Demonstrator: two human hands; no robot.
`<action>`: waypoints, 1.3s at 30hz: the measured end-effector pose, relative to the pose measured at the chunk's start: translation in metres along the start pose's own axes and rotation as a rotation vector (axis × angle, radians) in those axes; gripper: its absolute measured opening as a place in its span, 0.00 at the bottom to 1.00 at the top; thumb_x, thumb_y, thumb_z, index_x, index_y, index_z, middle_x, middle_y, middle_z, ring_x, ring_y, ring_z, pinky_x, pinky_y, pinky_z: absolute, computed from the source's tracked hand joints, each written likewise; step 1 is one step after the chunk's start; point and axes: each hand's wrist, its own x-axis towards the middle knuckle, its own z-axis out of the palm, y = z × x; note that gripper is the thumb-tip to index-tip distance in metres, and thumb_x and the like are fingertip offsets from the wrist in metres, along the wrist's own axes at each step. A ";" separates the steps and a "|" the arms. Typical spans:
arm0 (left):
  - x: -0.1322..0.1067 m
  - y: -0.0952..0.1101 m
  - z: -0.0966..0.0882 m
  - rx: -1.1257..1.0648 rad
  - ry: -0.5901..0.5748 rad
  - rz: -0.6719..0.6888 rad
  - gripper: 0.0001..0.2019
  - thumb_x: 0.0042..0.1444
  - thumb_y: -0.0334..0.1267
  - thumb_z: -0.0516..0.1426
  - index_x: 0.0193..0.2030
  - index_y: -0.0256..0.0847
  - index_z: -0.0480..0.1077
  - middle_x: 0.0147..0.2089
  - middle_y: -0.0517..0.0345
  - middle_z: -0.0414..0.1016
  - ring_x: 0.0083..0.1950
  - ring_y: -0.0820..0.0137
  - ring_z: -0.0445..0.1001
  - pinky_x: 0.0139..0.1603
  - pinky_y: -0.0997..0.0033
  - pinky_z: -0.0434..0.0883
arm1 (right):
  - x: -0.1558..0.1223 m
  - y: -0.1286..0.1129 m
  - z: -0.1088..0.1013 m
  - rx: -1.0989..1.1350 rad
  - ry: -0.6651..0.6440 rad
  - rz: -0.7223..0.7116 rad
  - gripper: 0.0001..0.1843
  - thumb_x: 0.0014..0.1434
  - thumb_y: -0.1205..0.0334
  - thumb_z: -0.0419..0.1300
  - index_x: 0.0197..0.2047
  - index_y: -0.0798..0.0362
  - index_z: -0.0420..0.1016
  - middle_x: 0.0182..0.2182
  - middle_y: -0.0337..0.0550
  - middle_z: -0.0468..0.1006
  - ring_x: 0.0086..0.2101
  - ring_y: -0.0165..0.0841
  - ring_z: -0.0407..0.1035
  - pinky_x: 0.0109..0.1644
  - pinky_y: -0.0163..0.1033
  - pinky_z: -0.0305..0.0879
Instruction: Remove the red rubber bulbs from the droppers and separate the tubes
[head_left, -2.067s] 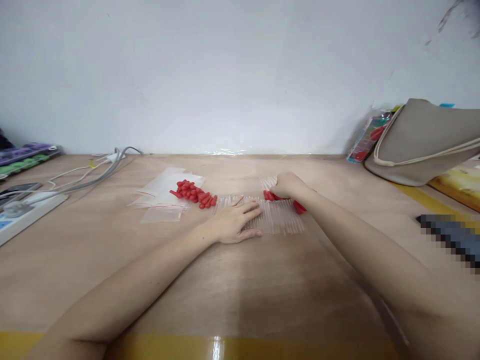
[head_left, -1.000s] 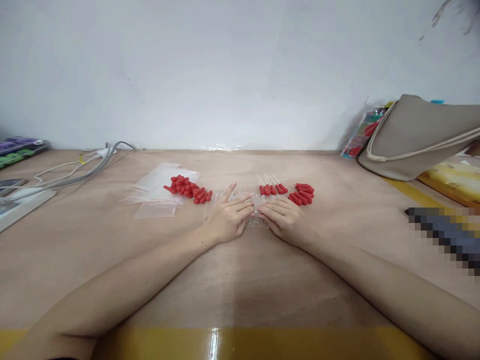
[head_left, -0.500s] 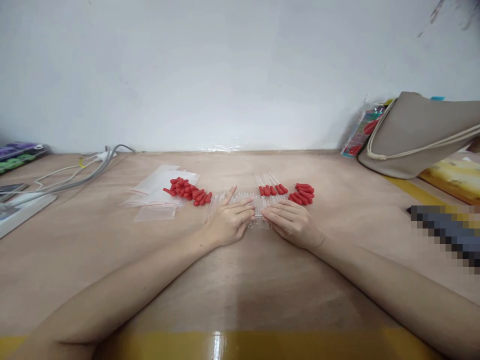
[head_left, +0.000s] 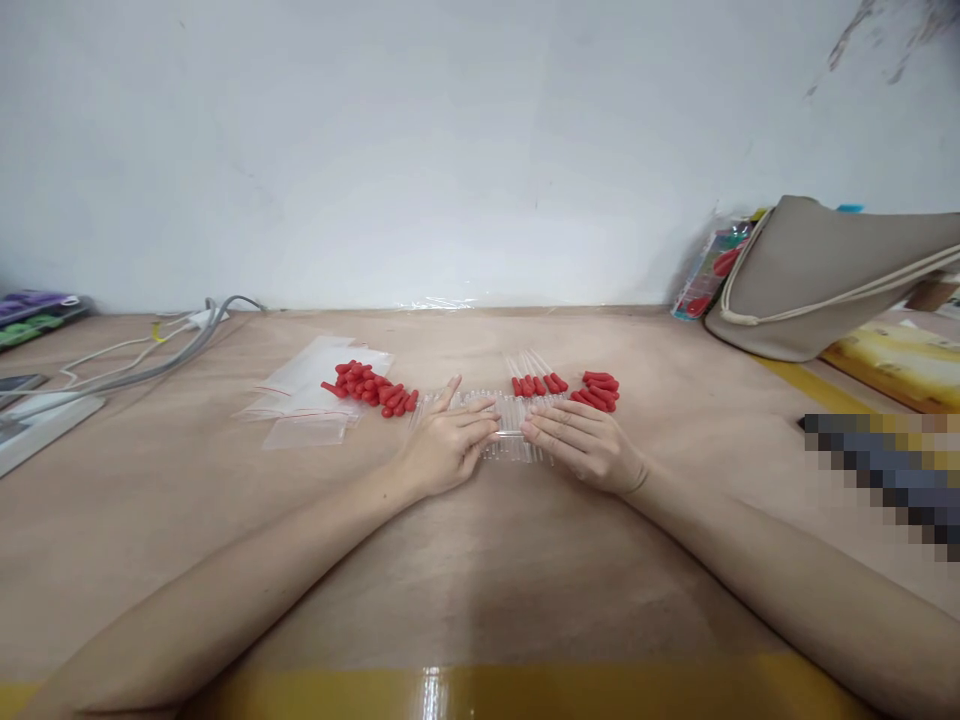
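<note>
A row of clear tubes [head_left: 511, 412] lies side by side on the table. My left hand [head_left: 452, 440] rests over the row's left part, fingers stretched and thumb raised. My right hand [head_left: 581, 440] lies flat over its right part. Both hands are open, palms down, and hide many of the tubes. Just beyond the row are several droppers with red bulbs [head_left: 538, 384], their thin clear stems pointing toward the wall. A pile of loose red rubber bulbs [head_left: 367, 385] sits to the left, and a smaller cluster of red bulbs [head_left: 598, 390] to the right.
Clear zip bags [head_left: 304, 400] lie under and beside the left pile. Cables [head_left: 172, 350] and a white device [head_left: 52, 430] are at far left. On the right stand a grey drawstring bag [head_left: 810, 280] and a yellow packet [head_left: 892, 360]. A wall [head_left: 480, 150] bounds the back.
The whole view has shifted slightly. My right hand has slid a little to the right over the tubes, so the gap between my hands is wider. The left hand stays put.
</note>
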 end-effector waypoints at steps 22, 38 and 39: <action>0.011 -0.005 0.023 0.186 0.118 0.033 0.11 0.59 0.28 0.46 0.40 0.38 0.68 0.33 0.56 0.69 0.34 0.73 0.68 0.34 0.75 0.68 | -0.042 0.102 -0.020 0.413 0.049 1.538 0.14 0.44 0.54 0.64 0.31 0.55 0.73 0.26 0.42 0.73 0.22 0.27 0.64 0.28 0.35 0.62; 0.014 0.000 0.019 -0.060 -0.156 0.068 0.16 0.58 0.46 0.51 0.42 0.34 0.70 0.40 0.48 0.72 0.41 0.66 0.69 0.42 0.67 0.70 | -0.040 0.100 -0.027 0.512 -0.230 1.376 0.18 0.43 0.46 0.62 0.27 0.54 0.77 0.30 0.44 0.78 0.30 0.33 0.69 0.34 0.36 0.63; 0.014 -0.001 0.017 -0.068 -0.156 0.059 0.18 0.57 0.48 0.52 0.44 0.34 0.70 0.43 0.47 0.72 0.43 0.64 0.69 0.44 0.66 0.70 | -0.040 0.100 -0.027 0.463 -0.232 1.380 0.19 0.44 0.45 0.62 0.27 0.54 0.77 0.30 0.44 0.77 0.30 0.32 0.68 0.32 0.36 0.62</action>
